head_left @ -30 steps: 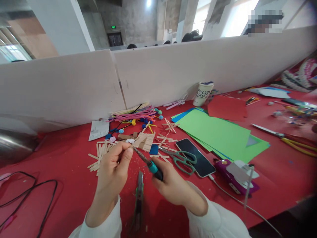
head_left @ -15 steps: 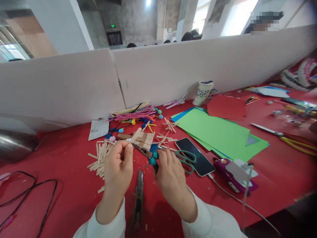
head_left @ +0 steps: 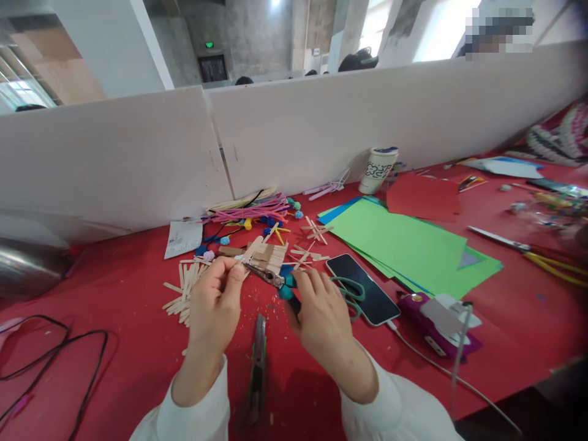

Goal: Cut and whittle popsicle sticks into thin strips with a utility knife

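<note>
My left hand (head_left: 215,300) is closed in a pinch, thumb against forefinger. What it pinches is too small to make out, at the tips of the pliers' jaws. My right hand (head_left: 321,318) is wrapped round the teal-and-black handles of the long-nose pliers (head_left: 269,277), whose jaws point left to my left fingertips. Just behind the fingertips a wooden craft stick (head_left: 252,248) slants beside a flat panel of joined sticks (head_left: 274,257). Loose craft sticks (head_left: 184,285) lie left of my left hand. Below the pliers rests a utility knife (head_left: 258,367). Green-handled scissors (head_left: 351,291) lie partly behind my right hand.
A phone (head_left: 362,291) on a cable, a purple device (head_left: 436,324) and green paper (head_left: 404,242) lie to the right. Pink pipe cleaners (head_left: 250,211) and a paper cup (head_left: 377,170) stand near the white partition (head_left: 321,128). A black cable (head_left: 87,334) curls at left.
My right hand and the pliers' handles have shifted slightly right. My left hand has moved a little left, its pinch still at the jaw tips.
</note>
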